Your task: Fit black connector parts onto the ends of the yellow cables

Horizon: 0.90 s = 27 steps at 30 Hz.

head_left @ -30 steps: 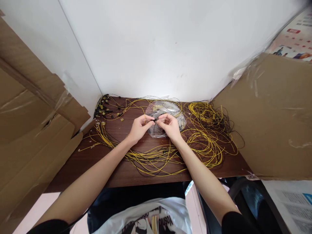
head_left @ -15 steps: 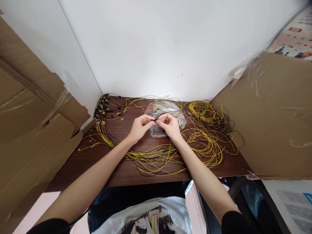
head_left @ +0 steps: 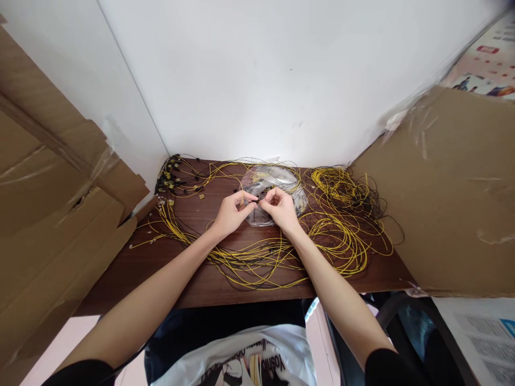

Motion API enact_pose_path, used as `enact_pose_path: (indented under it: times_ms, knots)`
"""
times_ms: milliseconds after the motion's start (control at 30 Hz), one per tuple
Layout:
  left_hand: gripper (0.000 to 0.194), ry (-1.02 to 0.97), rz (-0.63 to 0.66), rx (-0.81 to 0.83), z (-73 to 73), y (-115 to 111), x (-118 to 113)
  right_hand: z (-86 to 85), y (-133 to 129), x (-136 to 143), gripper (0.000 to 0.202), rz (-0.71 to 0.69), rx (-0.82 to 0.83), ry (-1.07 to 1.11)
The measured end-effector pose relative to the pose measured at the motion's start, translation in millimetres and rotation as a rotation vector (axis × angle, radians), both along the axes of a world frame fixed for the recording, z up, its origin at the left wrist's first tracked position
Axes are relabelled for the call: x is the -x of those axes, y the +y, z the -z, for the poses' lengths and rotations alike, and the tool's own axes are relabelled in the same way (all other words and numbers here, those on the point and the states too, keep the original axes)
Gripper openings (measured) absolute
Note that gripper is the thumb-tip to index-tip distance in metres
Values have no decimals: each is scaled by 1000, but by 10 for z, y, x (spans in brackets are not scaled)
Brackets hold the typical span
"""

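Left hand [head_left: 232,213]: reaching in from 7 o'clock, grip pinched on small black piece [head_left: 256,201].
Right hand [head_left: 281,208]: in from 5 o'clock, fingers bent; can't tell if grip is clamped.
Piece: between hands, over clear plastic bag [head_left: 277,176].

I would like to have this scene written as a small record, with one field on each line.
Left hand: pinches a small dark piece with thumb and finger
Right hand: fingertips beside that piece; grip unclear
Behind the hands: clear plastic bag, contents hard to make out
Surface: brown table
Front: long yellow and black wires, passing partly under the forearms
Back right: tangled wire heap
Back left: cluster of dark and yellow small parts
Sides: cardboard panels
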<state>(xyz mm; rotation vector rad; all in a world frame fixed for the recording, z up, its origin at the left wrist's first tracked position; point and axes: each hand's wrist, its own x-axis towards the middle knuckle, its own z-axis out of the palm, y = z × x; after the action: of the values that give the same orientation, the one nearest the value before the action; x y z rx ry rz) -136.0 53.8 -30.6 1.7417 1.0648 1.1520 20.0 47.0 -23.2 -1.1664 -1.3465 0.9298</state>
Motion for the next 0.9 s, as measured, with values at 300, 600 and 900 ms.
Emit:
enact_pose_path:
  times_ms: [300,600,900]
  knots:
    - [19,125,-12,-86,-74,-65,-4,12,5,-2,15,6,5,-55]
    - [19,99,-45,-77,-100,-59,1,-69,-21,23,25,-75,126,175]
    - [19,33,-52,-53,-82,-45,-2,-79,-21,30,29,-48,109,156]
